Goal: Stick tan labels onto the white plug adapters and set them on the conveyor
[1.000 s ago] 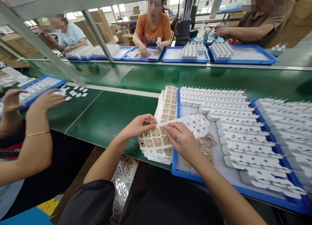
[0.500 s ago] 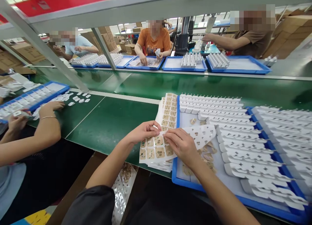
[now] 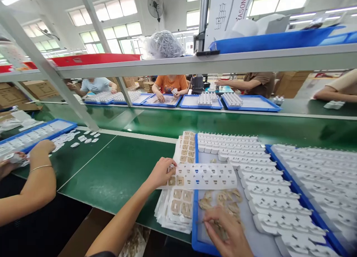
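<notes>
My left hand point(image 3: 162, 174) grips the left end of a white sticker sheet point(image 3: 213, 177) between thumb and fingers. A few tan stickers remain at that end; the rest of the sheet shows bare backing with small cutouts. It spans the stack of sticker sheets point(image 3: 178, 212) and the near-left part of a blue tray point(image 3: 194, 220). My right hand point(image 3: 227, 227) is over that tray, thumb and forefinger pinched together above loose tan peeled pieces point(image 3: 206, 200). What sits in the pinch is too blurred to name. Rows of white plastic parts point(image 3: 267, 186) fill the tray's right side.
A second blue tray point(image 3: 304, 186) of white parts stands at the right. On the left, a co-worker's arm point(image 3: 41, 175) reaches by small white pieces point(image 3: 65, 138). A metal shelf point(image 3: 167, 65) crosses ahead; beyond it, other people work at trays.
My right hand has left the sheet and moved down toward me, over the tan pieces. The sheet now lies flatter, stretched to the right, held by my left hand alone. The camera has tilted up.
</notes>
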### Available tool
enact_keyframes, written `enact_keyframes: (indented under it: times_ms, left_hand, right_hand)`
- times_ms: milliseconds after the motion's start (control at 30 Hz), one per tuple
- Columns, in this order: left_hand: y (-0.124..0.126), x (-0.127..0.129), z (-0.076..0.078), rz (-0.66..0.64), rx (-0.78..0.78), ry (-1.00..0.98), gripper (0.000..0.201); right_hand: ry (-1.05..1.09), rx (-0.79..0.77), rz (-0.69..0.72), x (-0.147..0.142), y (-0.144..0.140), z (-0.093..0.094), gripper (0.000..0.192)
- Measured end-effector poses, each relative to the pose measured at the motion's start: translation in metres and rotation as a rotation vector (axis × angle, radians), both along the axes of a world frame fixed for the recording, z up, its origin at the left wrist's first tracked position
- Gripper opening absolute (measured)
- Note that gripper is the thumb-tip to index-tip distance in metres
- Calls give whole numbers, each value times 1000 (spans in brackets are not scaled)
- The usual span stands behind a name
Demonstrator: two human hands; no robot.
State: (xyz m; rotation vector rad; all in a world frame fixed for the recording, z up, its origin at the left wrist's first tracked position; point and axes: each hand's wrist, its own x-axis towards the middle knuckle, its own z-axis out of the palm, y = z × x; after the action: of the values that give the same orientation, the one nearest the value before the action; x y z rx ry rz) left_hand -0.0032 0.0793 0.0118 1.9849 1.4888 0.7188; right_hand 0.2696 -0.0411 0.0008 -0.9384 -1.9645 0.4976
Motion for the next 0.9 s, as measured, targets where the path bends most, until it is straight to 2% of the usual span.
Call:
enact_keyframes:
  times_ms: [67,133,233,333,433,500,600,733,833,900]
  left_hand:
    - [-4,17,1,-5,74,42,22]
    - [-9,42,3,-81,185,93,24]
    - [-19,92,10,-372,339,124,23]
    - [-30,149,18,-656,399,134,32]
    - [-37,195,22,-817,473,190,49]
    - [-38,215,20,-888,536,234,56]
    - [-38,226,15,-927,626,302,52]
    - [-41,222,10,-937,674,342,34]
    - [-44,218,5,-1055,636,348,14]
    - [-44,216,1,-1095,559,334,12]
  right_hand:
    - [42,-33,-14,2,-13,-5,13]
    - [94,-92,-7,3,-21,-5,11]
    - [157,-144,49,4,-23,-5,8]
    - [195,-149,87,6,-23,-9,8]
    - [209,-161,110,8,-26,-14,10]
    - [232,-168,146,9,-29,-16,11]
    - [256,-172,196,11,-30,-16,11]
    - [268,-203,217,13,-29,-14,10]
    - [252,-221,274,12,-28,-13,12]
    - [240,-214,319,11,-27,-12,12]
